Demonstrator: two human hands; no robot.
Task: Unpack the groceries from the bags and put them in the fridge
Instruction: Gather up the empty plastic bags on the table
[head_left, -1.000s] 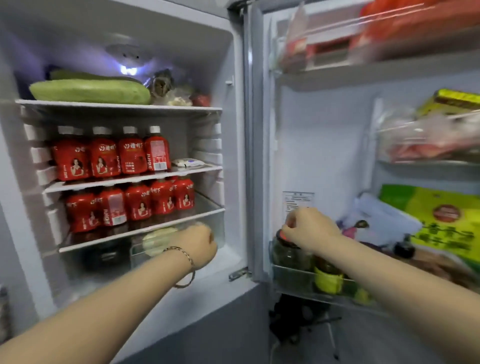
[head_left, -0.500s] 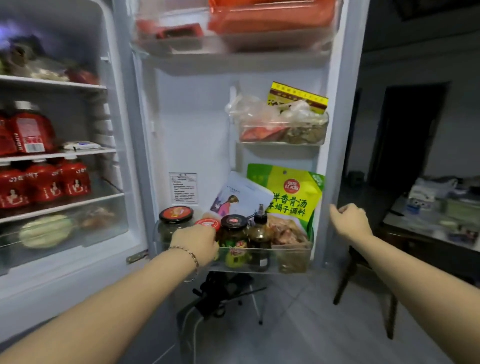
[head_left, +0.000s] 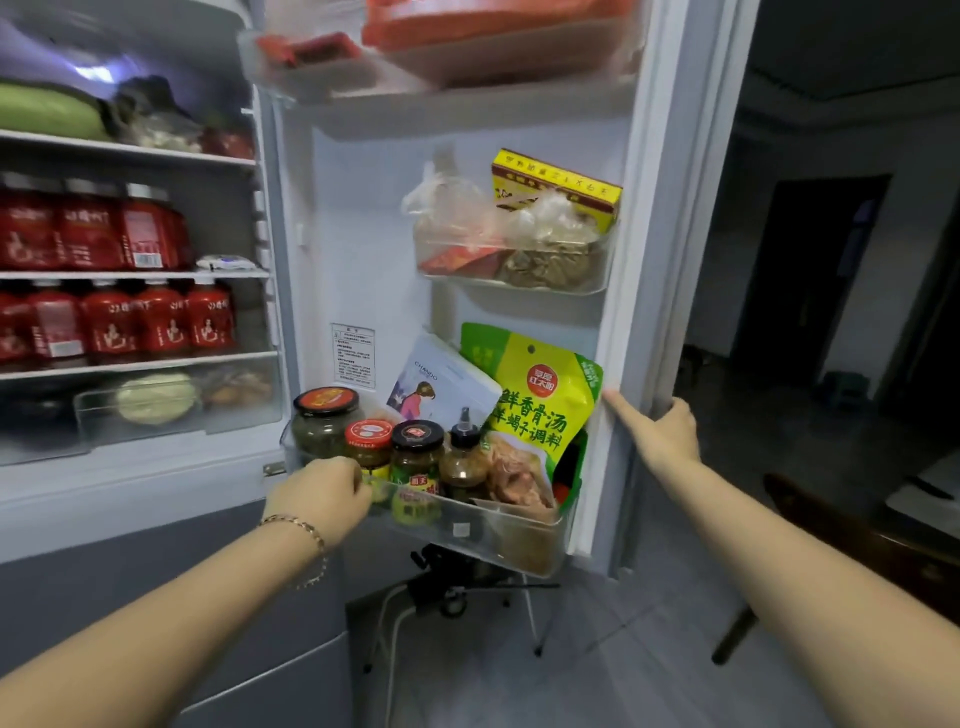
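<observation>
While the fridge (head_left: 156, 493) stands open ahead of me, I see its door (head_left: 363, 218) swung out to the right, with my two bare arms reaching toward it. Inside the main compartment, red bottles (head_left: 135, 228) fill two shelves in rows, and a pale green gourd (head_left: 47, 111) lies on the top shelf. On the door, the lowest bin (head_left: 519, 540) holds the groceries: a yellow-green seasoning pouch (head_left: 540, 400) leans at the back right, a white pouch (head_left: 447, 379) beside it, and a dark-lidded big jar (head_left: 324, 423) stands at the left end. Next to that come a red-lidded jar (head_left: 370, 441), a black-lidded jar (head_left: 416, 457) and a small brown bottle (head_left: 463, 457), packed close together. The middle bin (head_left: 519, 283) above carries a yellow box (head_left: 558, 189) and clear bags.

My right hand (head_left: 660, 431) rests on the door's outer edge, index finger stretched along the seal and the other fingers curled round the edge. My left hand (head_left: 322, 496), a thin bracelet (head_left: 301, 530) at the wrist, sits at the front rim of the lowest bin, just below the red-lidded jar; its fingers curl forward, but I cannot tell whether they grip anything.
</observation>
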